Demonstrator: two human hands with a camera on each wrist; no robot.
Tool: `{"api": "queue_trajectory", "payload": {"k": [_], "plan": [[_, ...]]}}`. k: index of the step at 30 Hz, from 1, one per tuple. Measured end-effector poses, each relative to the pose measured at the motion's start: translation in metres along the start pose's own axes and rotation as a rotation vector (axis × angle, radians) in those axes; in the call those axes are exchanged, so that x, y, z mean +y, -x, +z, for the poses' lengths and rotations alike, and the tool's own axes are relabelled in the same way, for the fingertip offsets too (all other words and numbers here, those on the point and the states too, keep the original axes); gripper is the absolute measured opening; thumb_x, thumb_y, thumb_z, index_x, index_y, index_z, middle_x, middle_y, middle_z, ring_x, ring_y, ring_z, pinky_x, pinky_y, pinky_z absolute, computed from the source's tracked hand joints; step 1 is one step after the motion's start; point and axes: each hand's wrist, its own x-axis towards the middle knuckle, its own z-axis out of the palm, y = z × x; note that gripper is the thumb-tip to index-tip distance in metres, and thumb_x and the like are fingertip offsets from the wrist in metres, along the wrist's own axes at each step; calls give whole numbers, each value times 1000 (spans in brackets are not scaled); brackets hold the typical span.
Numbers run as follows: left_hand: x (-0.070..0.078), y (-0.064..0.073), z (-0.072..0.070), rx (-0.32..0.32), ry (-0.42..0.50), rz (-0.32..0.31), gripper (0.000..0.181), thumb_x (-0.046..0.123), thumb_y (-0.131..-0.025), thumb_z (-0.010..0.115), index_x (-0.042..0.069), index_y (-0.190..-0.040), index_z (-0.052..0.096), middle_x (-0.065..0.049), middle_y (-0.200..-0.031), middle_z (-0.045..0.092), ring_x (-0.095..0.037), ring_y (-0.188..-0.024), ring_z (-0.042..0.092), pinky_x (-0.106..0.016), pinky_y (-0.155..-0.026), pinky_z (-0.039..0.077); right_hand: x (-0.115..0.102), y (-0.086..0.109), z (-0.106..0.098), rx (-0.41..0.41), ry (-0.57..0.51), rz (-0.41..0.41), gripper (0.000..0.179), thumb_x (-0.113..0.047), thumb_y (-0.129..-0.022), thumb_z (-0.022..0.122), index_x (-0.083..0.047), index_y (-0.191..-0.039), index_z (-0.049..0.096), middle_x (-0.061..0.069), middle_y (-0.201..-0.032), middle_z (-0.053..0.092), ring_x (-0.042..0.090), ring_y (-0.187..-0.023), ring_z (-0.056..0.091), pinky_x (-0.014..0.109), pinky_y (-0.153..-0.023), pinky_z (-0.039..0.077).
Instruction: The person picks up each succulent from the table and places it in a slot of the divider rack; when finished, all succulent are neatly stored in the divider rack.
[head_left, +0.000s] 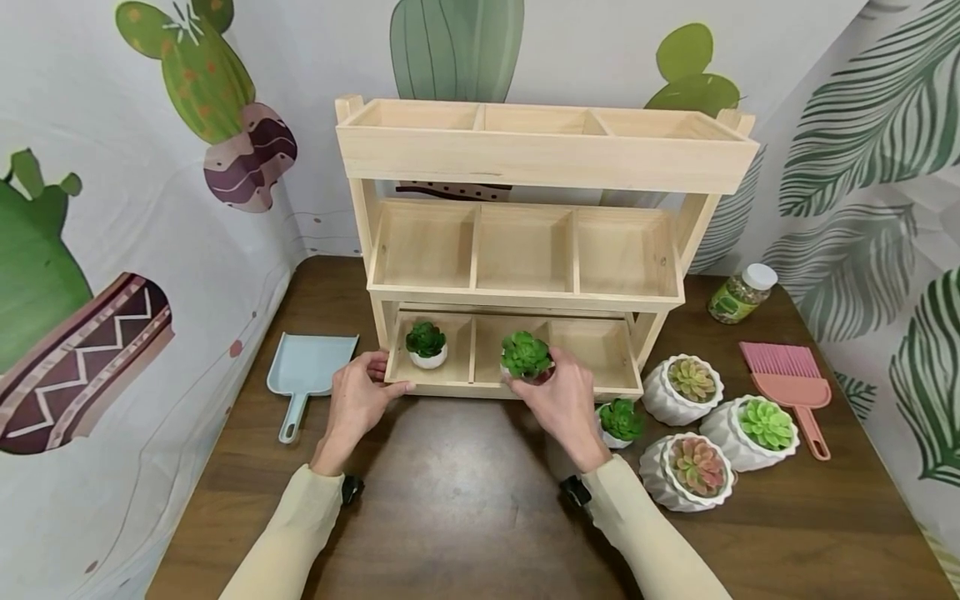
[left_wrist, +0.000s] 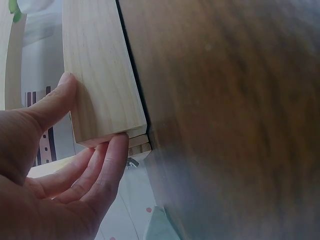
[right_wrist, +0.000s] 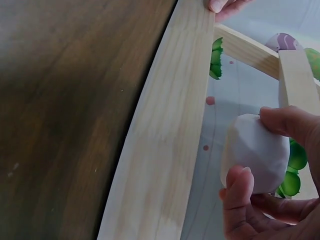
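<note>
Bright green succulent (head_left: 525,353), white pot (right_wrist: 256,154)

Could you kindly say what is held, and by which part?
The right grip holds a green succulent by its pot; the left grip holds the bottom tray by its left front corner.

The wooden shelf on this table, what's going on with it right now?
A person is handling small potted plants at the wooden shelf. Their right hand holds a bright green succulent at the bottom tier's middle compartment, while their left hand grips that tier's left front corner. A darker green plant stands in the left compartment. Another small green plant and three larger succulents in white pots stand on the table, toward the right.
</note>
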Motion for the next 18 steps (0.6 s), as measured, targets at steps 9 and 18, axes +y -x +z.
{"api": "queue_trajectory", "payload": {"k": [9,18], "plan": [[0,-1,0,2,-1,3,63,19,-81,99,-4,-133,69,-24,-116,77,-36,-106,76,-51,-94,65,-3,-20,18,-33,-23,30,51,-29,-79,96,1,-112,74,20,-106,78,40,-99,77,54,-85,65],[-1,-1,1,3,1,6,63,19,-81,99,-3,-133,70,-23,-116,77,-36,-106,76,-51,-93,65,-2,-40,29,-68,26,37,53,-29,-78,96,1,-118,76,22,-113,82,42,-106,78,54,-92,65]]}}
